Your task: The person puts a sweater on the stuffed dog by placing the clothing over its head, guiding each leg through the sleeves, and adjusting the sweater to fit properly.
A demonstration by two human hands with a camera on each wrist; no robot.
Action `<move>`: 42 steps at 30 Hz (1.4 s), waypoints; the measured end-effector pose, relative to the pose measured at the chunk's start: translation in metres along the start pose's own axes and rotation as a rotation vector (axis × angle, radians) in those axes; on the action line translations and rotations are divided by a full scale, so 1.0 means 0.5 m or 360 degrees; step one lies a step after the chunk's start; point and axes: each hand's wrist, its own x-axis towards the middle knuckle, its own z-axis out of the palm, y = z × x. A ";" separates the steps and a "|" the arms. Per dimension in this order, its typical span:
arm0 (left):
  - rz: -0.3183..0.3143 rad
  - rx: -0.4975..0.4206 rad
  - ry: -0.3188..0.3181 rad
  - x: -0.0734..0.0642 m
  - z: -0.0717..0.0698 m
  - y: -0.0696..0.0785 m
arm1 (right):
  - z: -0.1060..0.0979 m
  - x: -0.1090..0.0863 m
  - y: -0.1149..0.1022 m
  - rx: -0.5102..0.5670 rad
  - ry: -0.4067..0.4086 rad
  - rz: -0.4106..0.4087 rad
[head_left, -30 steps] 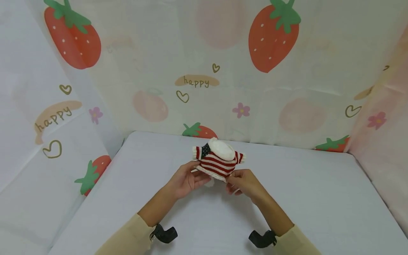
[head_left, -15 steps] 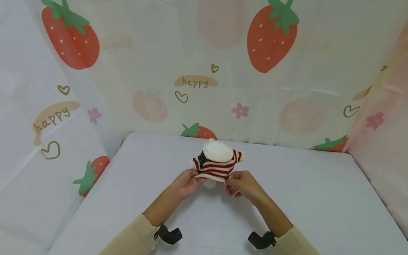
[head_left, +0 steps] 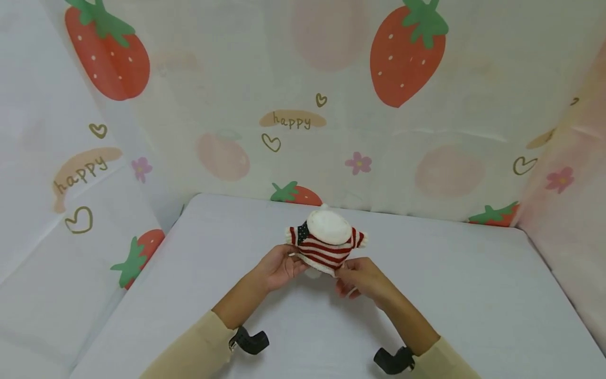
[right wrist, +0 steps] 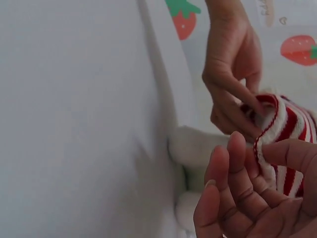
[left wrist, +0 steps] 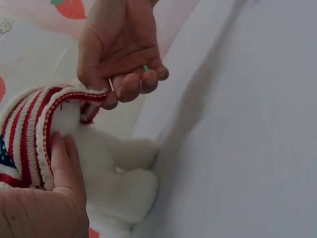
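Observation:
A white plush toy [left wrist: 104, 158] wears a knitted sweater [head_left: 323, 251] with red and white stripes and a dark blue starred patch. Its rounded white top [head_left: 330, 226] shows above the collar, and its stubby legs [right wrist: 190, 148] reach down to the table. On the near left, my left hand [head_left: 276, 269] holds the sweater's hem, with fingers [left wrist: 62, 161] tucked under it against the white plush. My right hand [head_left: 364, 276] pinches the hem at the near right between thumb and forefinger; the other fingers are loosely bent. The toy's face is hidden in the head view.
A white-covered table [head_left: 450, 295] spreads around the toy. Behind it rises a backdrop [head_left: 402, 126] printed with strawberries, hearts and flowers, and similar sheets stand at both sides. Black curved devices [head_left: 251, 341] are fixed at both wrists.
The toy's left side dipped with the left hand, then came up again slightly. The right hand has drawn a little nearer with the hem. Both hands keep their hold.

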 end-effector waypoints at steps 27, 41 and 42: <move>0.0765 0.2642 0.0005 -0.035 0.176 0.182 | -0.152 0.003 -0.237 -0.1015 0.0132 -0.0453; 0.0391 0.2731 -0.0158 -0.016 0.182 0.152 | -0.098 0.046 -0.216 -0.1025 -0.0085 -0.0197; 0.0351 0.2720 -0.0171 -0.015 0.179 0.151 | -0.097 0.047 -0.214 -0.1020 -0.0094 -0.0186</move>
